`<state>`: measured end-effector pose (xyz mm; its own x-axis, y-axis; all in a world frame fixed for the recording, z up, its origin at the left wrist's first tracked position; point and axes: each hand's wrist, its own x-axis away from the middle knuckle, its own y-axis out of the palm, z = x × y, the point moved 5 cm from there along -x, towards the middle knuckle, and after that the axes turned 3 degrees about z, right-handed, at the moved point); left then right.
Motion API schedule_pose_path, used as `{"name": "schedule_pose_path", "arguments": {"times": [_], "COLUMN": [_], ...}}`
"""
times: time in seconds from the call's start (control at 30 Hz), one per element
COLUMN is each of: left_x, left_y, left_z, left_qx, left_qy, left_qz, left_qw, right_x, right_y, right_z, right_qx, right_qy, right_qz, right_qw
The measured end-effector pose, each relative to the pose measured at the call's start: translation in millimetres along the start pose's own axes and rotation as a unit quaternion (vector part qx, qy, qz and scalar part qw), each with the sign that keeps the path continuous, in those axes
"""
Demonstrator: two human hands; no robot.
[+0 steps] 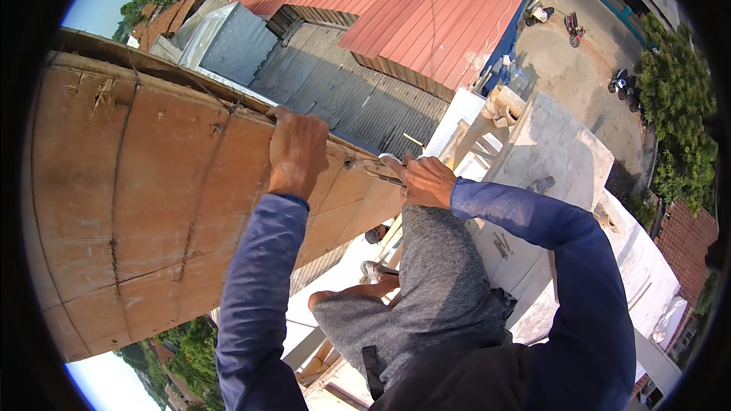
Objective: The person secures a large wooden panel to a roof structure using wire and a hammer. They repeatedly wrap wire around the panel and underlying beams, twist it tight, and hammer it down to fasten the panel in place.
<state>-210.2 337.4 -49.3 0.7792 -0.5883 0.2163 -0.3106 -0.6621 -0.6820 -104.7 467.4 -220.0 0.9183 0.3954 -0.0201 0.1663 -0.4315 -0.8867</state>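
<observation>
High above the rooftops | plywood formwork panel [152, 205] fills left, top edge running left-right | left hand [297, 152] clenched over that edge | right hand [428, 181] just beside, grasping metal pliers [375, 167] pointing left toward it.

The plywood panel [145, 213] stands at the left. The left hand [297, 151] rests on its top edge. The right hand [428, 181] is just right of it, on a metal tool [373, 167]. Roofs [403, 7] lie beyond; the concrete ledge [556, 152] lies right.
</observation>
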Motion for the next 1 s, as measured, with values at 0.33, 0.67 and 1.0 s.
{"name": "schedule_pose_path", "arguments": {"times": [0.33,0.67,1.0], "left_x": [5,4,5], "left_y": [9,4,10], "left_z": [-3,0,-2], "left_qx": [0.02,0.026,-0.025], "left_qy": [-0.031,-0.026,0.001], "left_qz": [-0.025,0.003,-0.021], "left_qw": [0.999,0.999,0.999], "right_x": [-110,-184,-14], "right_y": [-54,-65,25], "right_z": [26,43,30], "right_qx": [0.358,0.33,-0.259], "right_qy": [-0.329,-0.366,0.008], "right_qz": [0.026,-0.123,-0.134], "right_qw": [0.873,0.862,0.956]}}
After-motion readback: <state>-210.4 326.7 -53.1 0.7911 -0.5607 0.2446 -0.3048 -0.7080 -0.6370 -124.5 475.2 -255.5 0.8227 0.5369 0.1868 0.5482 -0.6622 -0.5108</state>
